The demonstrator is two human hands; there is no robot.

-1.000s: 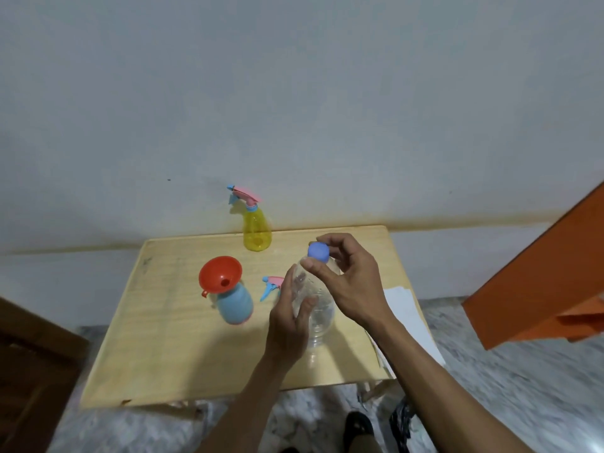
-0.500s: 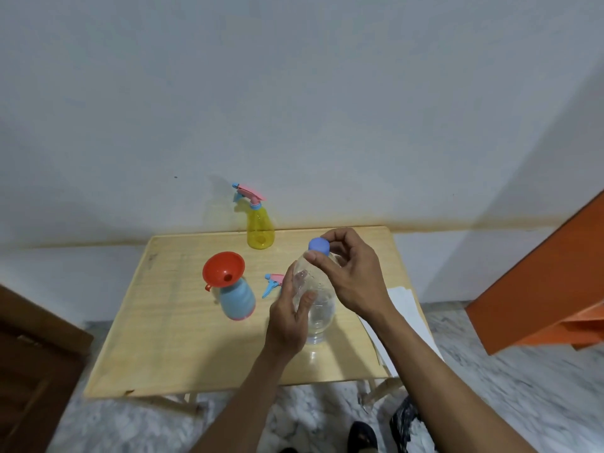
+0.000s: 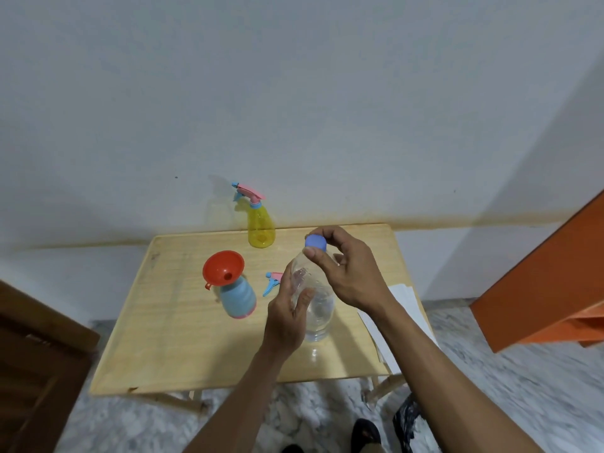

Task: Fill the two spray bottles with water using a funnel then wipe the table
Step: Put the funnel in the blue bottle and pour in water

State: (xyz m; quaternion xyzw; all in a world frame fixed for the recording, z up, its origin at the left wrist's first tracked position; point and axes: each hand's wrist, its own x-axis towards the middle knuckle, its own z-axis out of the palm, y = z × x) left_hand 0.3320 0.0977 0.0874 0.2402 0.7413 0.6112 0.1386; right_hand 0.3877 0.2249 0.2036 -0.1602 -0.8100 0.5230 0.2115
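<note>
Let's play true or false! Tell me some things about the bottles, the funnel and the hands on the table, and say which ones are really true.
1. The red funnel sits in the blue spray bottle. True.
2. The yellow spray bottle has no sprayer on top. False: its pink sprayer is on.
3. The right hand pinches the blue cap of the clear water bottle. True.
4. The left hand holds the funnel. False: it holds the clear water bottle.
5. A loose sprayer head lies on the table. True.
</note>
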